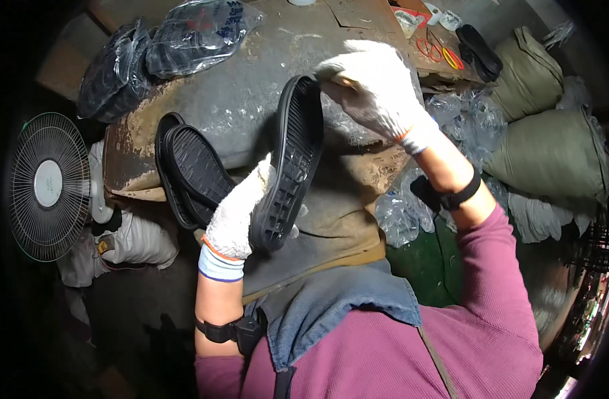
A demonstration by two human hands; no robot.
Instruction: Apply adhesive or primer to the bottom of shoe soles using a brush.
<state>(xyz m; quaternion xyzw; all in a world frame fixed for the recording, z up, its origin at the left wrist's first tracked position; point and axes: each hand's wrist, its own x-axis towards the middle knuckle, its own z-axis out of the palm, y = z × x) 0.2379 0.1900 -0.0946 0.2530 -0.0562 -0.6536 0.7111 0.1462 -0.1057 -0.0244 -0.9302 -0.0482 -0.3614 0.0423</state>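
Overhead, we see our gloved left hand [234,216] wrapped around the lower end of a black sole [290,163], fingers closed on it. Our right hand [377,90] pinches the sole's top end, fingers shut on its rim. The sole hangs tilted above the bench [251,100]. More soles [188,169] lie stacked just left; a fan [48,186] stands farther left.

The workbench [251,100] is the reference. A shoe sole [290,166] is held above its near edge, the left hand [234,216] at the lower end, the right hand [374,83] at the upper. Two soles [188,173] lie stacked on its near-left corner. Bagged soles [164,46] rest on its far-left part. A fan [48,186] stands to its left. Sacks [544,120] lie to its right.
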